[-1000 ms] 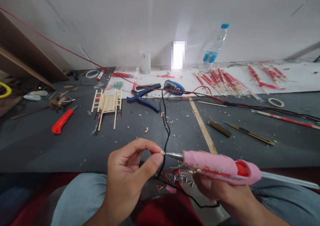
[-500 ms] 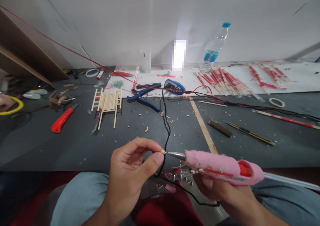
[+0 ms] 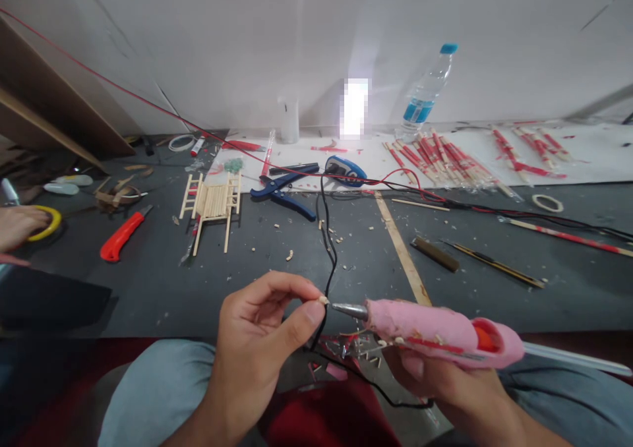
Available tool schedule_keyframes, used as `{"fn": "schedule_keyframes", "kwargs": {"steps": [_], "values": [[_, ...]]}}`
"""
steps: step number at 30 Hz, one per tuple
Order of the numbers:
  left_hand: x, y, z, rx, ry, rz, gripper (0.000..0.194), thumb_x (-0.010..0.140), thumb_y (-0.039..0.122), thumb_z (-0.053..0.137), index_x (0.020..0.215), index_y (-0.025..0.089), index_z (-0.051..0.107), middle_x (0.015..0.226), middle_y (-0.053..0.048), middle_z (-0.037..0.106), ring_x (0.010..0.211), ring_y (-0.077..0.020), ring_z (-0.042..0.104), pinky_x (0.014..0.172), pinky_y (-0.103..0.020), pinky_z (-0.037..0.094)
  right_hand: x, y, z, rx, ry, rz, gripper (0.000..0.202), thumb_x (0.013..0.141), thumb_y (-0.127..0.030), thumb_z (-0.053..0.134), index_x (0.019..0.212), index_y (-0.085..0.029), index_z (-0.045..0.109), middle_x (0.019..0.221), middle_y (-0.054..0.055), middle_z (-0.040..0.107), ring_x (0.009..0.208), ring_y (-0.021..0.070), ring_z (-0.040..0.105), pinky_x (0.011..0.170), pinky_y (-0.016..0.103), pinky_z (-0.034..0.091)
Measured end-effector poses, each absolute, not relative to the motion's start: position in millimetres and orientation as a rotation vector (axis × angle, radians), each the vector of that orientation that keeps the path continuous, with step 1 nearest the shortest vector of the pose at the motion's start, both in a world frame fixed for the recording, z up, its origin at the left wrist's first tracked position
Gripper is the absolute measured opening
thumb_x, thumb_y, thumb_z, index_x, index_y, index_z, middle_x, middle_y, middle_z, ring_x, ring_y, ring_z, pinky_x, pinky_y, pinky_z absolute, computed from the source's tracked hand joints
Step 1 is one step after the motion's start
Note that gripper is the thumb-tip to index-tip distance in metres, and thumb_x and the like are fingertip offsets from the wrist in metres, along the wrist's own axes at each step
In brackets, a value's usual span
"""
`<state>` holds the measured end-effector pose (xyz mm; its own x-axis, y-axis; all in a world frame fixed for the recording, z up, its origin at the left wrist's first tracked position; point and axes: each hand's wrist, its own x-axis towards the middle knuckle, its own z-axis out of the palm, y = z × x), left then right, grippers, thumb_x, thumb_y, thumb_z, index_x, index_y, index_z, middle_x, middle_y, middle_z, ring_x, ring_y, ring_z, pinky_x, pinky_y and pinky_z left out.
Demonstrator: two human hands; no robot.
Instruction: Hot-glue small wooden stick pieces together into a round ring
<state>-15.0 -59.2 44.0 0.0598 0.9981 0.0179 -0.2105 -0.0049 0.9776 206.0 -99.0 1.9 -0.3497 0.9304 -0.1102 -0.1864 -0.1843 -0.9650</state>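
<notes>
Between the thumb and forefinger of my left hand (image 3: 270, 328) is a small pale wooden piece (image 3: 323, 300). My right hand (image 3: 440, 384) is wrapped round the underside of a pink hot glue gun (image 3: 425, 328), its fingers partly hidden by the body. The gun's metal nozzle (image 3: 350, 310) points left, a small gap from the wooden piece. A clear glue stick (image 3: 573, 358) sticks out of its back end. Beyond my left hand stands a miniature chair-like frame of thin sticks (image 3: 216, 203).
Blue-handled cutters (image 3: 284, 196), a red utility knife (image 3: 123, 237) and a slim craft knife (image 3: 499, 266) lie on the grey table. At the back are a water bottle (image 3: 425, 94) and red-wrapped stick bundles (image 3: 445, 157). Another person's hand (image 3: 22, 226) holds yellow-handled scissors at left.
The glue gun's nozzle has drawn slightly away from the wooden piece. At left, the other person's hand has come further in, and a dark shape now shows below it. My left hand stays put.
</notes>
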Motion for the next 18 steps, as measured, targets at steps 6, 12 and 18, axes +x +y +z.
{"fn": "schedule_keyframes", "kwargs": {"steps": [6, 12, 18], "values": [[-15, -58, 41, 1.087, 1.007, 1.278, 0.01, 0.081, 0.018, 0.089, 0.081, 0.028, 0.085, 0.081, 0.001, 0.081, 0.077, -0.0102, 0.073, 0.074, -0.013, 0.057, 204, -100, 10, -1.048, -1.111, 1.704, 0.053, 0.088, -0.064, 0.076, 0.073, -0.022, 0.048, 0.065, -0.007, 0.035, 0.055, 0.0092, 0.023, 0.049, 0.025, 0.022], [-16, -59, 40, 1.067, 1.003, 1.269, 0.012, 0.081, 0.017, 0.088, 0.082, 0.029, 0.086, 0.081, 0.003, 0.081, 0.076, -0.0085, 0.072, 0.073, -0.011, 0.057, 206, -104, 4, -1.016, -1.09, 1.693, 0.052, 0.087, -0.063, 0.077, 0.072, -0.022, 0.049, 0.06, -0.007, 0.033, 0.053, 0.0088, 0.024, 0.049, 0.026, 0.02], [-13, -58, 42, 1.005, 0.997, 1.244, 0.011, 0.078, 0.019, 0.09, 0.079, 0.029, 0.085, 0.078, 0.003, 0.08, 0.074, -0.0073, 0.07, 0.071, -0.009, 0.055, 210, -104, -9, -0.99, -1.195, 1.635, 0.053, 0.095, -0.061, 0.067, 0.067, -0.022, 0.046, 0.059, -0.006, 0.03, 0.053, 0.0099, 0.022, 0.048, 0.028, 0.018]]}}
